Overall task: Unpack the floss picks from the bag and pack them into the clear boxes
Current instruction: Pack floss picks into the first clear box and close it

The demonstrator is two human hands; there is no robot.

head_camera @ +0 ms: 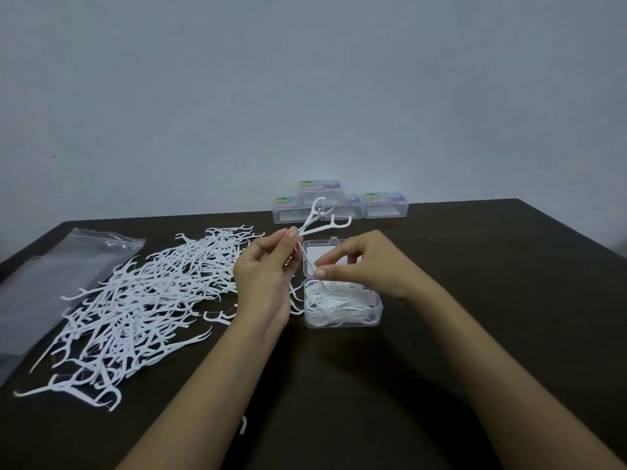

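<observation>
Left hand (268, 276) pinching floss picks (320, 215), right hand (359, 262) seemingly pinching one's tip, above open clear box (376, 315)

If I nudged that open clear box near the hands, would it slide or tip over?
Probably slide, not tip: the open clear box sits low and flat on the smooth dark table. It looks light, thin plastic holding only slim floss picks. The open lid might wobble if bumped.

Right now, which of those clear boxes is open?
The box nearest the person, below the right hand: its lid is flipped back and floss picks lie inside. The four boxes at the back are closed.
</observation>
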